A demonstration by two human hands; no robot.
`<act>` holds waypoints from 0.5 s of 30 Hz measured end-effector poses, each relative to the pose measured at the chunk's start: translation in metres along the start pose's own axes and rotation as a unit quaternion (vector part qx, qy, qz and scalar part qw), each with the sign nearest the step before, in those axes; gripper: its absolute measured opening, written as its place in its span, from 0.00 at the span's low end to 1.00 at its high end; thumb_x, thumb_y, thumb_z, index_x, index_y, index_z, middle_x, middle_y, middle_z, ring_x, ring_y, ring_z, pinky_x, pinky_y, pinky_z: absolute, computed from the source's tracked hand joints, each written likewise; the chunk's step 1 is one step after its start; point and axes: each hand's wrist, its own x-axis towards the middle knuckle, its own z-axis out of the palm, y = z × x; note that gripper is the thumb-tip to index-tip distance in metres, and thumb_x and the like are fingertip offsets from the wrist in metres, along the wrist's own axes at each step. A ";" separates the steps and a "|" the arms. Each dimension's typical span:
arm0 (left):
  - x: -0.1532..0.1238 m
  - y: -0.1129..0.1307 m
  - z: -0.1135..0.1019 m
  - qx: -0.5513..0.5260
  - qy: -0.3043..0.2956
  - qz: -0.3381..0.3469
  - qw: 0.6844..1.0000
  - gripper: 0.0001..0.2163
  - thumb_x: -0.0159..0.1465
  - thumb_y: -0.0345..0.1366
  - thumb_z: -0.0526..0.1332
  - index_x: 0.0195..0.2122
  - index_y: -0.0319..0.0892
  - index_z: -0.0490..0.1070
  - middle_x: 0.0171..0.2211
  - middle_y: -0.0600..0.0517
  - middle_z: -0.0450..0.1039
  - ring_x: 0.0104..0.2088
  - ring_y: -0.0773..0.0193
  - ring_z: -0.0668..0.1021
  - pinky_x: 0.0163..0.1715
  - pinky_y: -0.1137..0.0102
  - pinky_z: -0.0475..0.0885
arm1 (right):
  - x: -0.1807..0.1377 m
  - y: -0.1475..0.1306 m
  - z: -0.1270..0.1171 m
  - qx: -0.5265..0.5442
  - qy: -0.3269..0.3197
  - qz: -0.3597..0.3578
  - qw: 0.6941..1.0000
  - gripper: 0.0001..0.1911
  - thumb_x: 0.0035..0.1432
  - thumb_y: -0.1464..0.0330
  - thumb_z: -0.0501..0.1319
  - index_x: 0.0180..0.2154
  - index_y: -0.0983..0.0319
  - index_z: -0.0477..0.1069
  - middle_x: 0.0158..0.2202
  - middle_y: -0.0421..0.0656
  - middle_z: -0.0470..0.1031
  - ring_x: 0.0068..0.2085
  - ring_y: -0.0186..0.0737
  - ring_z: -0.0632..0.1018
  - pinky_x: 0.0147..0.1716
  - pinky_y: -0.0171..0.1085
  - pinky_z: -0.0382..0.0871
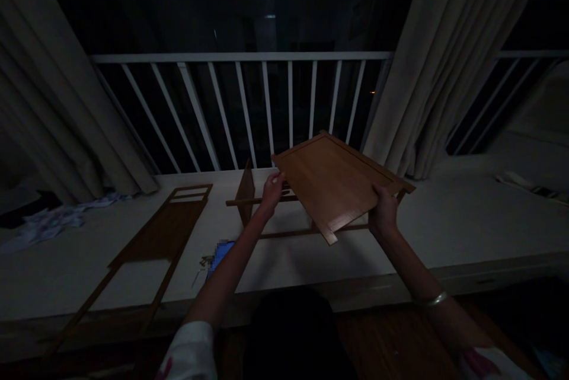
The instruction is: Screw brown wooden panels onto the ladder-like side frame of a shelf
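A brown wooden panel (335,175) with a raised border is held up, tilted, over the white ledge. My right hand (384,211) grips its right side, thumb on the face and fingers hidden beneath. At the panel's left edge, my left hand (272,191) is closed with thumb and fingers pinching that edge. Behind and below the panel lies a partly assembled wooden frame (284,234), with an upright board (246,193) at its left end. The panel hides much of that frame.
To the left, a wooden side frame (164,229) lies across the ledge (427,220), its legs overhanging the front edge. Small hardware pieces (205,261) and a blue item (221,256) sit near my left forearm. White railings (264,113) and curtains (422,66) stand behind.
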 end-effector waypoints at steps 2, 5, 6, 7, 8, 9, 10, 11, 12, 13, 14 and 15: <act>0.007 -0.010 -0.004 0.160 0.026 0.092 0.982 0.21 0.57 0.47 0.53 0.48 0.41 0.57 0.39 0.46 0.71 0.41 0.63 0.73 0.43 0.65 0.64 | 0.008 0.000 0.008 -0.028 0.029 -0.070 0.997 0.17 0.44 0.64 0.59 0.37 0.67 0.68 0.34 0.41 0.72 0.36 0.37 0.73 0.38 0.37 0.69; 0.010 -0.026 -0.009 0.400 -0.001 0.189 0.897 0.21 0.56 0.49 0.53 0.45 0.41 0.60 0.43 0.45 0.69 0.46 0.60 0.70 0.48 0.64 0.58 | 0.017 0.000 0.017 -0.079 0.059 -0.142 0.985 0.18 0.47 0.63 0.57 0.39 0.67 0.67 0.38 0.43 0.72 0.40 0.39 0.72 0.41 0.39 0.67; 0.010 -0.032 -0.011 0.461 -0.022 0.200 0.864 0.21 0.56 0.51 0.52 0.44 0.41 0.62 0.44 0.45 0.68 0.47 0.59 0.69 0.49 0.64 0.56 | 0.020 0.000 0.019 -0.098 0.063 -0.149 0.982 0.18 0.47 0.62 0.56 0.39 0.67 0.68 0.38 0.44 0.72 0.40 0.40 0.72 0.42 0.40 0.66; 0.010 -0.037 -0.012 0.511 -0.045 0.203 0.834 0.21 0.56 0.52 0.51 0.43 0.41 0.63 0.44 0.44 0.68 0.47 0.58 0.69 0.49 0.64 0.56 | 0.023 0.001 0.020 -0.117 0.063 -0.150 0.980 0.18 0.48 0.61 0.56 0.38 0.67 0.68 0.39 0.46 0.72 0.41 0.41 0.72 0.42 0.40 0.66; 0.010 -0.041 -0.013 0.551 -0.070 0.201 0.807 0.22 0.56 0.53 0.50 0.42 0.40 0.64 0.42 0.44 0.69 0.46 0.58 0.69 0.48 0.64 0.56 | 0.025 0.003 0.021 -0.135 0.060 -0.149 0.978 0.19 0.49 0.60 0.55 0.38 0.68 0.69 0.39 0.47 0.72 0.41 0.42 0.72 0.42 0.41 0.65; 0.010 -0.045 -0.013 0.583 -0.092 0.197 0.783 0.23 0.56 0.54 0.48 0.40 0.39 0.65 0.40 0.43 0.70 0.44 0.57 0.70 0.47 0.64 0.57 | 0.027 0.005 0.022 -0.151 0.055 -0.149 0.976 0.20 0.49 0.59 0.54 0.38 0.68 0.69 0.39 0.48 0.72 0.41 0.43 0.72 0.43 0.42 0.65; 0.011 -0.049 -0.014 0.608 -0.110 0.193 0.762 0.24 0.56 0.55 0.47 0.39 0.39 0.65 0.38 0.43 0.71 0.42 0.57 0.71 0.45 0.64 0.59 | 0.029 0.007 0.022 -0.163 0.049 -0.151 0.974 0.21 0.50 0.59 0.54 0.39 0.69 0.69 0.39 0.49 0.72 0.42 0.44 0.72 0.43 0.42 0.65; 0.012 -0.052 -0.015 0.627 -0.122 0.189 0.746 0.25 0.56 0.56 0.46 0.38 0.38 0.66 0.36 0.42 0.71 0.40 0.56 0.72 0.43 0.64 0.60 | 0.030 0.010 0.024 -0.169 0.043 -0.153 0.973 0.22 0.50 0.58 0.53 0.39 0.69 0.69 0.40 0.50 0.72 0.42 0.44 0.72 0.43 0.43 0.64; 0.013 -0.055 -0.017 0.642 -0.129 0.185 0.733 0.26 0.56 0.57 0.45 0.38 0.38 0.66 0.35 0.42 0.72 0.39 0.56 0.73 0.40 0.65 0.61 | 0.030 0.012 0.025 -0.173 0.036 -0.156 0.972 0.23 0.51 0.57 0.53 0.40 0.70 0.69 0.40 0.50 0.72 0.42 0.44 0.72 0.43 0.42 0.64; 0.015 -0.057 -0.018 0.653 -0.133 0.180 0.724 0.27 0.56 0.58 0.44 0.37 0.38 0.66 0.34 0.42 0.72 0.37 0.55 0.74 0.38 0.65 0.62 | 0.030 0.014 0.027 -0.177 0.029 -0.159 0.971 0.24 0.51 0.57 0.53 0.40 0.71 0.69 0.40 0.51 0.73 0.42 0.44 0.72 0.42 0.42 0.64; 0.017 -0.058 -0.019 0.661 -0.133 0.175 0.718 0.27 0.56 0.58 0.43 0.37 0.39 0.67 0.33 0.42 0.72 0.36 0.55 0.74 0.36 0.66 0.62 | 0.029 0.016 0.029 -0.181 0.024 -0.161 0.970 0.25 0.51 0.56 0.53 0.39 0.71 0.69 0.39 0.52 0.73 0.41 0.45 0.72 0.42 0.42 0.65; 0.018 -0.059 -0.020 0.666 -0.131 0.170 0.714 0.28 0.55 0.59 0.42 0.36 0.39 0.67 0.33 0.42 0.73 0.35 0.55 0.75 0.35 0.66 0.62 | 0.029 0.017 0.031 -0.188 0.019 -0.164 0.968 0.25 0.51 0.56 0.52 0.39 0.72 0.70 0.38 0.52 0.73 0.41 0.45 0.73 0.41 0.42 0.65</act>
